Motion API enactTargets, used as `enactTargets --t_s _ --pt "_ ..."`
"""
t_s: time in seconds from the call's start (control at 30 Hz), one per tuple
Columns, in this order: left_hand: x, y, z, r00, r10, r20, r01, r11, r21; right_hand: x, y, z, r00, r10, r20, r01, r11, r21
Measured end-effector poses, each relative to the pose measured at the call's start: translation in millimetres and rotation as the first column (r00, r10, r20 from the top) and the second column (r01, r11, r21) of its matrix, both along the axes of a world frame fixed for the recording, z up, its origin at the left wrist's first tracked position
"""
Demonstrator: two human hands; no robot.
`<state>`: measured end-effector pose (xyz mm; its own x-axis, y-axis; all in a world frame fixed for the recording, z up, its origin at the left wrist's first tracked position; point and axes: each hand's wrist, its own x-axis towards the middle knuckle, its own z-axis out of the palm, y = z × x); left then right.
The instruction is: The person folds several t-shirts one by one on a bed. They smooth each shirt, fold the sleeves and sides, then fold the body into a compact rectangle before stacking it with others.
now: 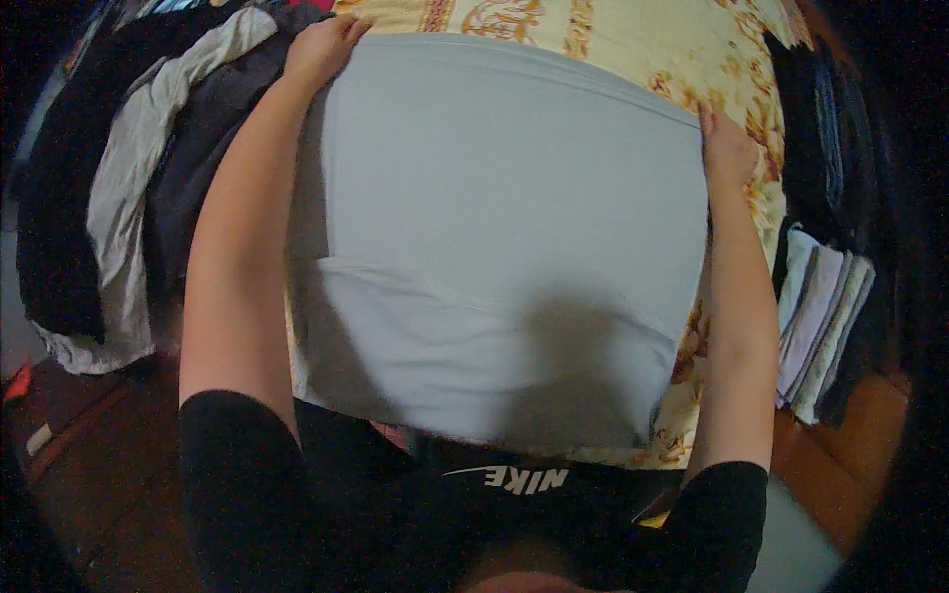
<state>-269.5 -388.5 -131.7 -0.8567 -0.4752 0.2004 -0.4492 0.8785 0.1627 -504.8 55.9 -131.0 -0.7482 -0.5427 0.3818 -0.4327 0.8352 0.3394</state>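
A light grey piece of cloth (511, 170), perhaps a garment, is spread out before me over a cream and brown patterned cover. My left hand (322, 52) grips its far left corner. At the far right corner, my right hand (728, 148) pinches the cloth's edge between thumb and fingers. The far edge runs taut between both hands, while the near part lies wrinkled and partly in shadow. Whether the cloth has more than one layer I cannot tell.
Dark clothes and a crumpled pale garment (137, 170) lie in a heap at the left. The patterned cover (704, 44) extends beyond the cloth. Folded fabrics (823, 319) stand in a row at the right, near dark clothing and a brown surface (852, 452).
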Motion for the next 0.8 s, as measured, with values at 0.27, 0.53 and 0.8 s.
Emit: enactTargets --t_s 0.27,0.53,0.8 --pt "2.3 32.2 22.7 0.999 0.034 -0.020 -0.037 0.978 -0.203 1.1 -6.6 4.0 0.997 -0.052 0.057 0.049 0.998 0.044" --pt "136.3 101.4 34.9 0.962 0.097 -0.256 -0.109 0.994 -0.032 102.4 43.5 36.9 0.980 0.184 0.077 -0.135 0.897 -0.421" --pt "194.8 127.5 43.4 0.909 0.403 0.105 -0.417 0.885 0.209 197.4 71.7 27.1 0.802 -0.048 0.596 0.308 0.888 -0.342"
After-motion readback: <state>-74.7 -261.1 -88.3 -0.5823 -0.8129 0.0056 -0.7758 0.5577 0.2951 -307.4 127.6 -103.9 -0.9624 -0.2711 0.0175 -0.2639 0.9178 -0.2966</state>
